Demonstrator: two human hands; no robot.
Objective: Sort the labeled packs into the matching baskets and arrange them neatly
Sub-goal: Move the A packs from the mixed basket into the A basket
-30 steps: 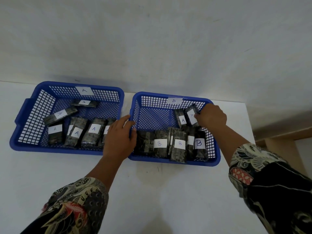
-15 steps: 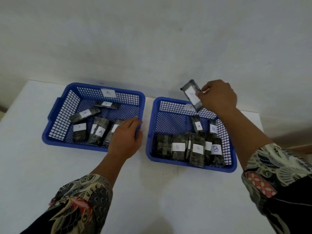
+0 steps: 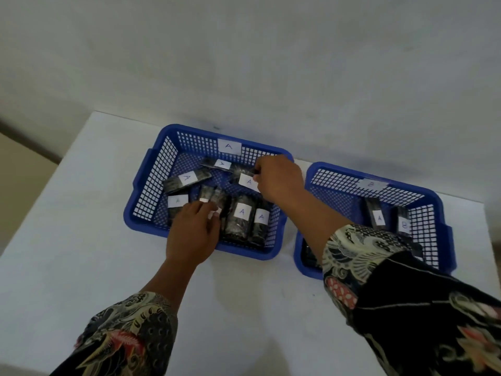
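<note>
Item 1: basket A (image 3: 151,185), blue mesh, tag "A" on its far wall, standing on a white table (image 3: 81,267) close to the wall edge. Contents: dark packs with white "A" labels, 2 lying loose and askew toward the far side, a row standing along the near wall.

Item 2: basket B (image 3: 439,213), same make, just right of basket A with a narrow strip of table between them. Visible inside: 1 pack marked A (image 3: 378,217) and 1 pack marked B (image 3: 404,222), upright side by side near the right wall; the near row is mostly hidden by the right sleeve.

Item 3: right hand (image 3: 279,180), reaching across into basket A, fingers pinched on a held pack (image 3: 248,181) labelled "A", low over the far right corner.

Item 4: left hand (image 3: 193,232), over basket A's near rim, fingers loosely spread and resting on the standing packs; a firm hold cannot be told.

Open table lies broad in front and to the left.
</note>
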